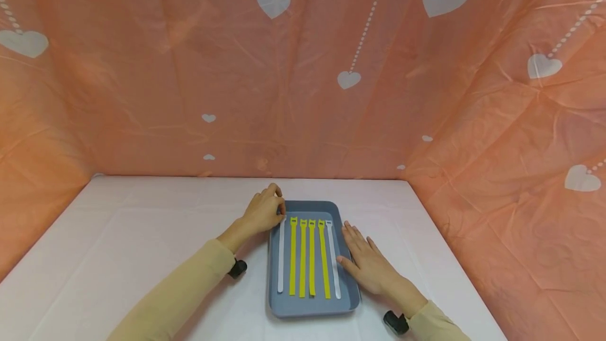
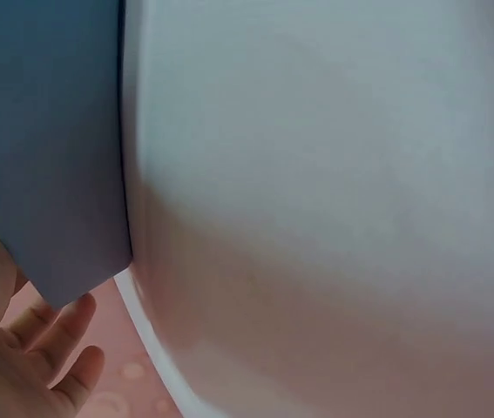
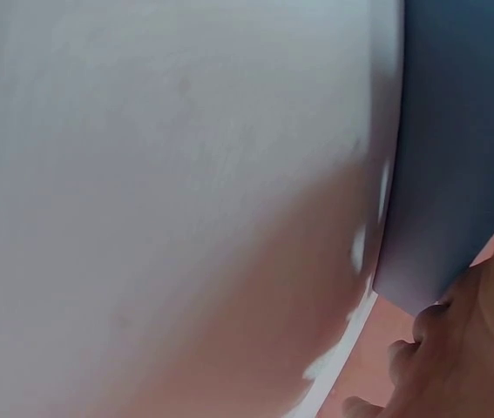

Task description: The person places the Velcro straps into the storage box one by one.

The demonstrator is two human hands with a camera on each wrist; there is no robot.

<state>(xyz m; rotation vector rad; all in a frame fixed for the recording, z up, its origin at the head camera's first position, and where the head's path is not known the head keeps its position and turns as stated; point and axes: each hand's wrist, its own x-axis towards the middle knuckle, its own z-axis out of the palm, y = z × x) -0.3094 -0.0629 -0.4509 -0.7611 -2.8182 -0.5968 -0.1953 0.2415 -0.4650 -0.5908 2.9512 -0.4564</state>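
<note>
A shallow blue-grey tray [image 1: 314, 309] stands on the white table with a row of hook-and-loop cable ties lying lengthwise in it. Several yellow cable ties [image 1: 303, 262] lie between a left white cable tie [image 1: 281, 257] and a right white cable tie [image 1: 333, 262]. At the tray's far left corner, my left hand [image 1: 264, 212] pinches the upper end of the left white tie, which its fingertips cover. My right hand [image 1: 371, 267] rests along the tray's right rim, fingers extended. Both wrist views show the tray's outer wall [image 2: 46, 148] and part of each hand, but no ties.
White cloth covers the table [image 1: 165, 225] around the tray. Behind and at the sides hangs an orange curtain [image 1: 303, 136] with white hearts. A black wrist device [image 1: 238, 268] sits under the left wrist, another black device [image 1: 395, 322] under the right.
</note>
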